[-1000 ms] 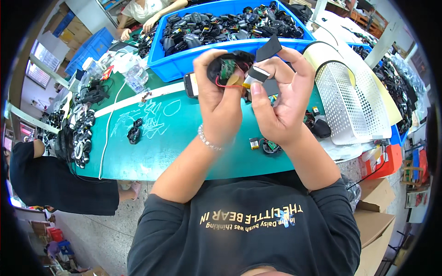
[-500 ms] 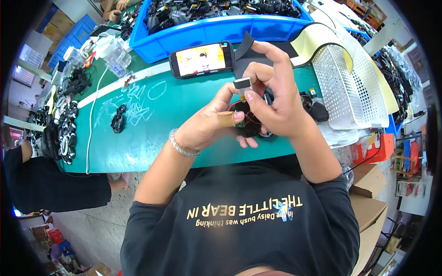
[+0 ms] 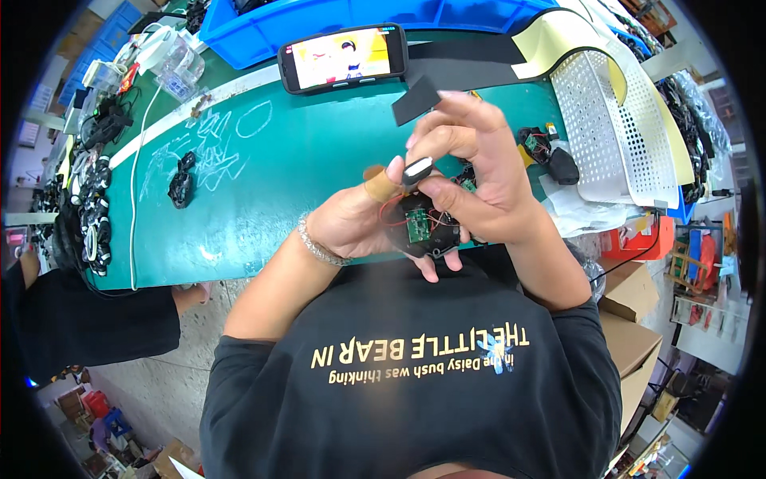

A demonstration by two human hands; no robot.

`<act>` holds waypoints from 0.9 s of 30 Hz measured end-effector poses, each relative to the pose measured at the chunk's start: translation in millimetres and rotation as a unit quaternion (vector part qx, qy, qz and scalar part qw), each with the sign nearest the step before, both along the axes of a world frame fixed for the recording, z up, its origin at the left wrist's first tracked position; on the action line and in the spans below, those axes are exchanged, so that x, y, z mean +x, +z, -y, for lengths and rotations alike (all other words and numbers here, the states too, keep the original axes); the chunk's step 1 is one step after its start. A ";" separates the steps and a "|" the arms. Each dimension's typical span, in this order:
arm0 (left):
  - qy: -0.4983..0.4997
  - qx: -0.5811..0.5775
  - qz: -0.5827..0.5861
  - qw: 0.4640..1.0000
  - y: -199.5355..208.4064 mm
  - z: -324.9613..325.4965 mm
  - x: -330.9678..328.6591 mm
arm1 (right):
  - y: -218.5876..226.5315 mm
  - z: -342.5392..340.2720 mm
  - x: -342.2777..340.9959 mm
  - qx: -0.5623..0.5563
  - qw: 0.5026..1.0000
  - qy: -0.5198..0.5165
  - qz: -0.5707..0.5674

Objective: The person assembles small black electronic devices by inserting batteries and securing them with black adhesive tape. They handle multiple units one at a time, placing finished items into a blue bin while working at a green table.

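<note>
Both my hands meet above the near part of the green table. My left hand (image 3: 343,219), with a tan wrap on its thumb, is closed round a black plastic housing (image 3: 439,238). A green circuit board (image 3: 417,226) with thin red wires shows inside the housing. My right hand (image 3: 495,180) pinches a small battery (image 3: 416,170), silver-white with a black covering, just above the housing; my left thumb is close beside it. A black foam piece (image 3: 416,101) sticks out from the fingers of my right hand. The far side of the housing is hidden by my right hand.
A phone (image 3: 343,60) showing a video leans before the blue bin (image 3: 447,14). Black sheet material (image 3: 471,65) lies behind my hands. Rightward are another opened black housing (image 3: 538,145) and a white perforated basket (image 3: 610,128). A black part (image 3: 183,182) and a white cable (image 3: 134,199) lie leftward.
The battery has tilted from standing upright to showing its end. The housing has turned so its board shows. The foam piece has swung lower and left. The view has shifted slightly.
</note>
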State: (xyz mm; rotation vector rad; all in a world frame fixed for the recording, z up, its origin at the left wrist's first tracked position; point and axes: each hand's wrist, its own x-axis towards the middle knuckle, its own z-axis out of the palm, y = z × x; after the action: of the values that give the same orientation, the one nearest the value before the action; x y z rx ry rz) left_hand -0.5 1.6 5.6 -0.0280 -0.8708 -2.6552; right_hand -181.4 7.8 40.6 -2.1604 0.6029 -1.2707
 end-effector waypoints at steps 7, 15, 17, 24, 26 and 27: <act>0.111 -0.046 0.063 0.991 -0.3 -3.0 5.6 | 2.1 1.5 0.7 -0.069 0.994 -0.055 -0.069; 0.257 -0.159 0.122 0.945 3.9 -8.2 -1.3 | 1.7 0.6 -5.4 -0.055 0.976 -0.203 0.059; 0.301 -0.189 0.117 0.927 0.5 -7.2 -5.8 | 1.2 2.6 -10.8 -0.065 0.973 -0.209 0.068; 0.464 -0.256 0.192 0.826 -3.5 -11.0 -12.5 | 1.0 -9.2 -0.1 0.042 0.991 -0.112 0.064; 0.497 -0.314 0.205 0.783 -4.0 -11.0 -13.4 | -3.4 -11.7 6.9 0.063 0.987 -0.129 0.072; 0.506 -0.332 0.206 0.769 -8.0 -9.3 -13.6 | -4.4 -11.2 9.8 0.064 0.985 -0.143 0.071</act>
State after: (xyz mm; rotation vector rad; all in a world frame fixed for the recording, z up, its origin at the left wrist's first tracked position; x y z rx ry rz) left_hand -14.2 10.9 -2.5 0.6738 -1.3960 -1.2660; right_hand -171.6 18.9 36.2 -1.9077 0.9335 -1.4769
